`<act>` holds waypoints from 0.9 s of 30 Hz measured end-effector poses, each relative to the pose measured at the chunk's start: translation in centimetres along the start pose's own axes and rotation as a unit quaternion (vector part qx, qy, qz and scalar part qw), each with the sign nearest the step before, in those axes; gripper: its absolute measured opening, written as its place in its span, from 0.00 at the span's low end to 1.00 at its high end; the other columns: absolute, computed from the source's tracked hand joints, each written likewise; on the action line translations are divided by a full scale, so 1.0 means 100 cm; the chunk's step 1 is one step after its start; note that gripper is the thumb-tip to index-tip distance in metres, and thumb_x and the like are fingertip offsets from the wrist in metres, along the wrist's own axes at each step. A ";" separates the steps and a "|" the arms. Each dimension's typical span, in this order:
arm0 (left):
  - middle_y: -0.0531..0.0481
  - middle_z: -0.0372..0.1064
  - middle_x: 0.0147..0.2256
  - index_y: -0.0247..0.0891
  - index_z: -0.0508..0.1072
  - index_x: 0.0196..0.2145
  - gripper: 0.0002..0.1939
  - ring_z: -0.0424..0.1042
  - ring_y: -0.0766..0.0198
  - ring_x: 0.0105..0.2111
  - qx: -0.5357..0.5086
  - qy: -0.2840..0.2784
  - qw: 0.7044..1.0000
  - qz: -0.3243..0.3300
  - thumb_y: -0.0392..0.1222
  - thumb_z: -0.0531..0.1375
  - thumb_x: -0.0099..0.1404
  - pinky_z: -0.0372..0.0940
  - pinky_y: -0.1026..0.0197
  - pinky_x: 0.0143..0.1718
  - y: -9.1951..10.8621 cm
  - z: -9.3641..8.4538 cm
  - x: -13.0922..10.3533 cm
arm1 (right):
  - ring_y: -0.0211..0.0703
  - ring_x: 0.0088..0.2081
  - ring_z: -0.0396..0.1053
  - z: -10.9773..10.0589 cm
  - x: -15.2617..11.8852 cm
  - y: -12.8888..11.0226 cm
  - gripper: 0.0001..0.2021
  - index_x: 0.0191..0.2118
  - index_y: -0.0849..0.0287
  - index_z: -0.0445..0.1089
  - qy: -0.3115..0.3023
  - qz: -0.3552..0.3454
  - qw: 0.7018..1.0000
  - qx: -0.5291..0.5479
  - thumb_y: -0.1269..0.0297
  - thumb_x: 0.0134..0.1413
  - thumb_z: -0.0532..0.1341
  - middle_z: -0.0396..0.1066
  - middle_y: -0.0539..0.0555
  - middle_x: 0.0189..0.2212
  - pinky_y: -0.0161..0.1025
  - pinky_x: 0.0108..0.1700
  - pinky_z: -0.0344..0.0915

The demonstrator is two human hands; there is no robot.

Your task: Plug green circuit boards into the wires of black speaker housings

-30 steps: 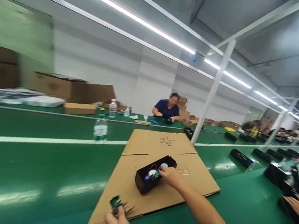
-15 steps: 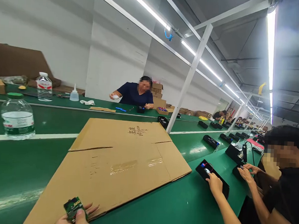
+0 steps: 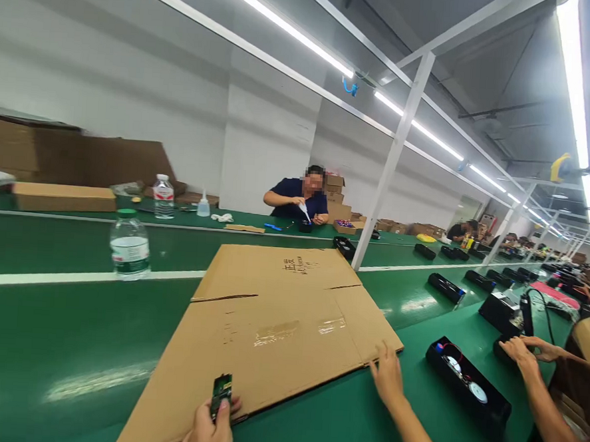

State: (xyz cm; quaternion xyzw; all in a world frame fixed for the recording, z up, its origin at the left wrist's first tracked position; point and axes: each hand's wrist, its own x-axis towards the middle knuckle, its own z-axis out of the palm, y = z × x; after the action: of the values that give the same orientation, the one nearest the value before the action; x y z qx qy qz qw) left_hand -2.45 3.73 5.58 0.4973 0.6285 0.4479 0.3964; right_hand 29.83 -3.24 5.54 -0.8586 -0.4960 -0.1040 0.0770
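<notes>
My left hand (image 3: 208, 429) is closed around a small green circuit board (image 3: 222, 388), pinched under the thumb above the front edge of a flattened cardboard sheet (image 3: 280, 307). At the sheet's right front edge is my right hand (image 3: 388, 377); its fingers are spread and it holds nothing. Whether its fingertips press on the cardboard I cannot tell. To the right of that hand, a long black casing (image 3: 494, 410) lies on the green bench, with two round pale discs, a blue part and thin red wire inside.
A green-capped water bottle (image 3: 130, 251) stands on the left. Across the line, a person (image 3: 296, 198) tips a white squeeze bottle over a black part. At right, a co-worker's hands (image 3: 522, 348) rest on another black casing. A white post (image 3: 393, 160) rises behind the cardboard.
My right hand has left the black casing and moved left to the cardboard's edge. The circuit board stays in my left hand, now more upright. The view has swung left.
</notes>
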 end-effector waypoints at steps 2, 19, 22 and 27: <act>0.49 0.77 0.27 0.44 0.62 0.25 0.04 0.74 0.51 0.38 -0.005 0.000 1.000 0.003 0.44 0.50 0.54 0.64 0.49 0.42 0.001 0.002 0.000 | 0.50 0.60 0.48 0.015 0.003 -0.044 0.21 0.55 0.59 0.58 -0.023 -0.068 0.997 0.033 0.63 0.55 0.52 0.52 0.58 0.58 0.45 0.58 0.48; 0.47 0.77 0.27 0.44 0.65 0.27 0.09 0.73 0.48 0.40 -0.041 -0.006 0.999 0.003 0.49 0.49 0.52 0.62 0.46 0.45 -0.010 0.003 0.005 | 0.58 0.62 0.34 0.038 0.000 -0.095 0.38 0.61 0.48 0.46 -0.106 -0.205 0.968 0.102 0.37 0.46 0.51 0.40 0.53 0.62 0.63 0.58 0.27; 0.46 0.77 0.28 0.43 0.65 0.28 0.12 0.73 0.48 0.40 -0.048 -0.009 0.999 0.002 0.51 0.49 0.52 0.63 0.47 0.45 -0.012 0.002 0.006 | 0.58 0.62 0.34 0.037 -0.001 -0.095 0.38 0.61 0.48 0.46 -0.112 -0.201 0.968 0.101 0.37 0.46 0.51 0.39 0.53 0.62 0.63 0.58 0.27; 0.44 0.77 0.29 0.42 0.66 0.29 0.15 0.73 0.46 0.40 -0.057 -0.013 0.998 -0.004 0.54 0.48 0.52 0.62 0.44 0.45 -0.014 0.002 0.008 | 0.58 0.62 0.32 0.033 -0.001 -0.096 0.37 0.61 0.48 0.44 -0.133 -0.196 0.967 0.090 0.37 0.48 0.48 0.37 0.51 0.63 0.63 0.58 0.26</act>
State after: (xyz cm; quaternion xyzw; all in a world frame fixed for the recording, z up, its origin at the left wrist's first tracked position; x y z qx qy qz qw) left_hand -2.81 4.35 4.18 0.4775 0.5983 0.4750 0.4340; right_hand 21.80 2.20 2.57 -0.7404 -0.6676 0.0433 0.0652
